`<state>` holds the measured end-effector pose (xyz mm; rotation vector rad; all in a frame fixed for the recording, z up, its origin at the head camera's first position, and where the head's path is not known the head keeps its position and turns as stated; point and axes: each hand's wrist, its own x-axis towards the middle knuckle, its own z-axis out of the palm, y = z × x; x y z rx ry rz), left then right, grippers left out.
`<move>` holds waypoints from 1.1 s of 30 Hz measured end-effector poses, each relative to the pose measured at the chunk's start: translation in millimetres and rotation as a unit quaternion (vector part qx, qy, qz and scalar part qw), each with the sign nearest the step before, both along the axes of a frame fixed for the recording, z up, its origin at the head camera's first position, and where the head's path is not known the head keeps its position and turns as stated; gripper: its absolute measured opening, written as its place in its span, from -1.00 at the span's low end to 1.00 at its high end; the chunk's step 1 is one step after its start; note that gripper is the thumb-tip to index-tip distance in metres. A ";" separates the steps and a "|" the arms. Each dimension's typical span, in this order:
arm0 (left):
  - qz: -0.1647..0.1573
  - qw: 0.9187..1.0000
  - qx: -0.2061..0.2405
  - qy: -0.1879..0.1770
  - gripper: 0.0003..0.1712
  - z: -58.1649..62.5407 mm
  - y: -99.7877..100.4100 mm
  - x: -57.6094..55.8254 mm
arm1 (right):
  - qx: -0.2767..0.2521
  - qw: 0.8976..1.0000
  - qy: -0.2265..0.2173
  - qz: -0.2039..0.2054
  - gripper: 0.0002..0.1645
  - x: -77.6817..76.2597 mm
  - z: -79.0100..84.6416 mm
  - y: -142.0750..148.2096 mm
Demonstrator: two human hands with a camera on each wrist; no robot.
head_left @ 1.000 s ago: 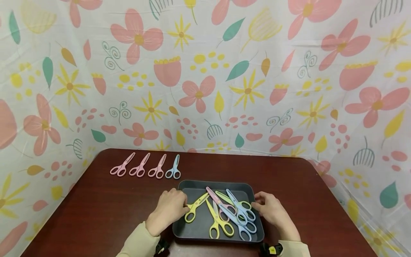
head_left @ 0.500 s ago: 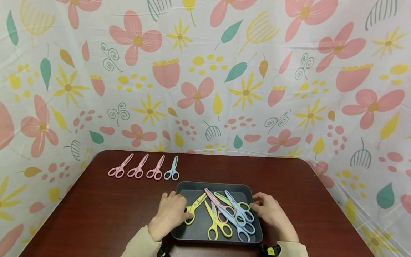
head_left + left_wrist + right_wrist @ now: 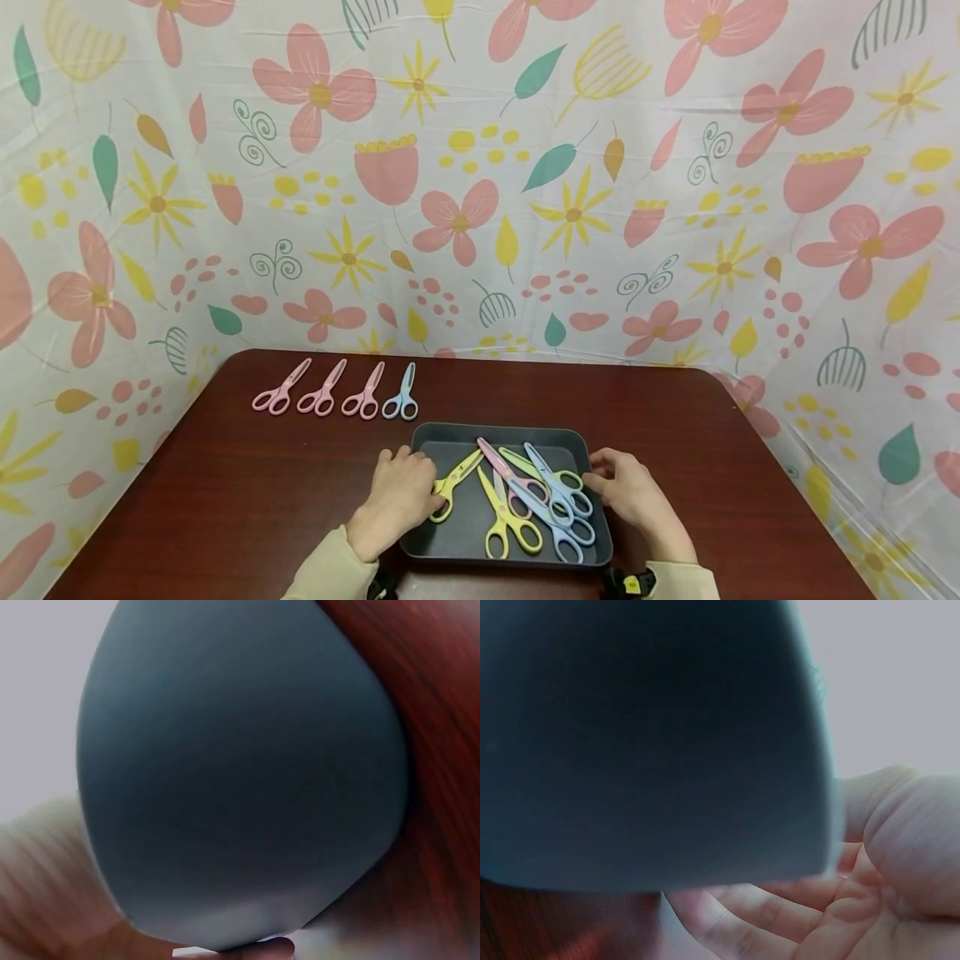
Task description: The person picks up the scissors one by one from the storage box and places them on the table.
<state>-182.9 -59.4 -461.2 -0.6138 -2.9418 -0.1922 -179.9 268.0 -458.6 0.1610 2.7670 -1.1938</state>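
My left hand (image 3: 397, 496) grips the left wall of a dark grey baking tray (image 3: 457, 540), its thumb over the rim. The thumb partly covers a handle of yellow scissors (image 3: 459, 475). Opposite, my right hand (image 3: 630, 487) holds the right wall, fingers outside. Inside the tray lie more yellow scissors (image 3: 504, 517), pink scissors (image 3: 495, 457), green scissors (image 3: 516, 457) and blue scissors (image 3: 552, 479), partly overlapping. The tray's wall (image 3: 240, 765) fills most of the left wrist view. In the right wrist view, it hides part of the fingers (image 3: 772, 911).
Beyond the tray, pink scissors (image 3: 277, 398) and blue scissors (image 3: 401, 404) form a row at the back left of the brown table (image 3: 697, 433). A flower-patterned cloth (image 3: 480, 250) hangs behind and along the sides.
The left hand has shifted slightly inward, its thumb now further over the tray's left rim and the yellow handle. The right hand, tray and scissors look unchanged; the head view tilted slightly.
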 end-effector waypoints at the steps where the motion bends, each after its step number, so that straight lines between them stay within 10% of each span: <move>1: 0.000 1.000 0.001 -0.001 -0.51 0.2 -0.1 -0.3 | -0.001 1.000 -0.001 0.000 -0.73 0.3 0.2 0.1; 33: -0.017 1.000 -0.019 0.007 -0.56 21.2 -3.4 2.2 | -0.008 1.000 -0.007 -0.003 -0.74 -0.4 -1.5 1.5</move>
